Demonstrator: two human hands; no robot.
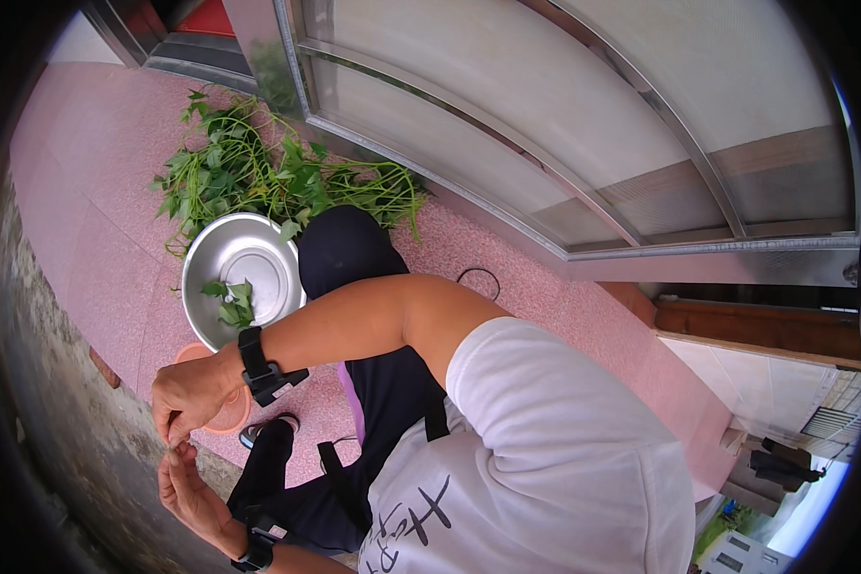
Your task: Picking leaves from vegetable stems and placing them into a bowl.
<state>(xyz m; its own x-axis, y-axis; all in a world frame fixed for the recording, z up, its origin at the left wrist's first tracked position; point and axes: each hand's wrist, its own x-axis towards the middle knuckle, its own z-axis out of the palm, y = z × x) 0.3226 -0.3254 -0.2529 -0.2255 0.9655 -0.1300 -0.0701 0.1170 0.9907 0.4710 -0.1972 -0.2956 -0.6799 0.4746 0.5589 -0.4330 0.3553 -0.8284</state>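
Note:
My right hand point(194, 391) is over an orange round plastic container point(231, 416), its thumb and fingers pinched together. Just below it in the picture, my left hand point(192, 495) has its fingertips brought up against those of the right. Anything held between the fingertips is too small to make out. Beyond my right forearm is a shiny metal basin point(204, 265) with a few torn green leaves point(237, 305) lying in it. A heap of leafy green vines point(237, 165) with long thin stems spreads on the floor behind the basin.
My dark-trousered knee point(348, 247) stands close against the basin. A sandalled foot point(255, 433) rests on the pink speckled floor point(107, 237). Metal-framed panels point(473, 151) run along one side, with a stained wall point(50, 402) opposite. A black cable point(479, 271) curls on the floor.

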